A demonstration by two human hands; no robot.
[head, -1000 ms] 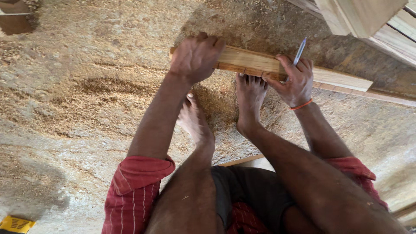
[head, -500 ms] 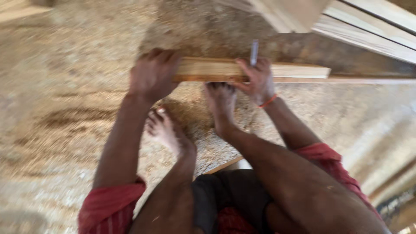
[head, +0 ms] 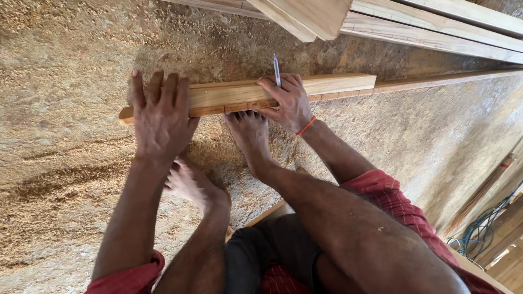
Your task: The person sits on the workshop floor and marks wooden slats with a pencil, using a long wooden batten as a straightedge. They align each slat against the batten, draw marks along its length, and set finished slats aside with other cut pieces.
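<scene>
Floor: rough concrete floor (head: pixel 71 163), strewn with sawdust.
Left hand (head: pixel 159 117): fingers spread flat, pressing wooden batten (head: pixel 332 83).
Right hand (head: pixel 289 100): grip pinching upright pen (head: pixel 277 71).

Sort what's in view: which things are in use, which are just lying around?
In use: left hand pressing the long pale wooden strip; right hand holding a blue pen; toes braced against it.

Lying about: stacked pale planks, sawdust, blue cables.

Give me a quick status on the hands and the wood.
Left hand flat on wood strips. Right hand holds pen on them. Foot braces them.
</scene>
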